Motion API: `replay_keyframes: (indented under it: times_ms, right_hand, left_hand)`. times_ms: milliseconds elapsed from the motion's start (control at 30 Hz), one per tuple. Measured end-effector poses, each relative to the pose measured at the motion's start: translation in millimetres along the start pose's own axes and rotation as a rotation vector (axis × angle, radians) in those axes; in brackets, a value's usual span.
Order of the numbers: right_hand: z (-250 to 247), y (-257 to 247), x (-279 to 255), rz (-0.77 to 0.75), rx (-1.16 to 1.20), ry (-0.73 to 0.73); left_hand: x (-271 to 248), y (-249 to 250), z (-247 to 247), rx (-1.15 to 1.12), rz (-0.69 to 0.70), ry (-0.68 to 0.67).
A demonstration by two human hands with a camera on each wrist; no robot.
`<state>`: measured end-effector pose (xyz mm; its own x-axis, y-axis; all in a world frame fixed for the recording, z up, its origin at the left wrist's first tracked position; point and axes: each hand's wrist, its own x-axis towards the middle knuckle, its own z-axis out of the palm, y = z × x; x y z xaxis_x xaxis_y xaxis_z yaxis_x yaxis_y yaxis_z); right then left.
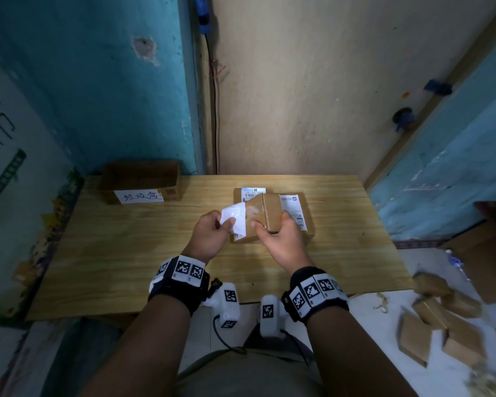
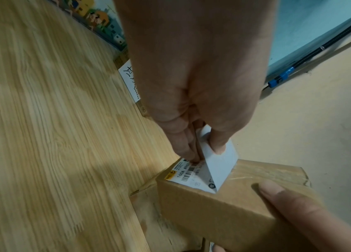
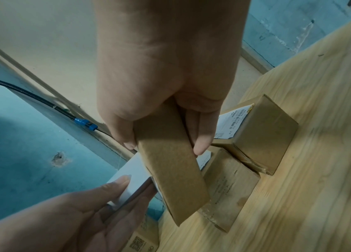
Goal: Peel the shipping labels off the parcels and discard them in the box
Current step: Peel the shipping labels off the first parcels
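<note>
My right hand (image 1: 272, 224) grips a small brown parcel (image 1: 265, 217) and holds it tilted above the table. In the right wrist view its thumb and fingers (image 3: 200, 145) clamp the parcel (image 3: 170, 170) by its narrow sides. My left hand (image 1: 225, 223) pinches the white shipping label (image 1: 235, 216), half peeled and folded back off the parcel's face. The left wrist view shows the label (image 2: 217, 167) lifted, its barcode end stuck to the parcel (image 2: 224, 204). The open discard box (image 1: 142, 179) with a handwritten sign stands at the table's far left.
Two more labelled parcels (image 1: 295, 213) lie on the wooden table (image 1: 126, 253) under and behind the held one. Several brown parcels (image 1: 441, 325) are scattered on the floor at the right. Walls close the table in at the back and left.
</note>
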<state>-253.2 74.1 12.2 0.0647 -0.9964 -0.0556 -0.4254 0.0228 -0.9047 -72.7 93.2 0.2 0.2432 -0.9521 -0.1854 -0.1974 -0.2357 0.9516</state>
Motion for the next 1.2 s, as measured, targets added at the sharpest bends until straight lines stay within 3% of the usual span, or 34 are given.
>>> replay_keyframes:
  times_ms: [1200]
  right_hand:
    - [-3.0, 6.9, 8.1, -0.013, 0.017, -0.031]
  left_hand:
    - [-2.5, 2.4, -3.2, -0.153, -0.05, -0.031]
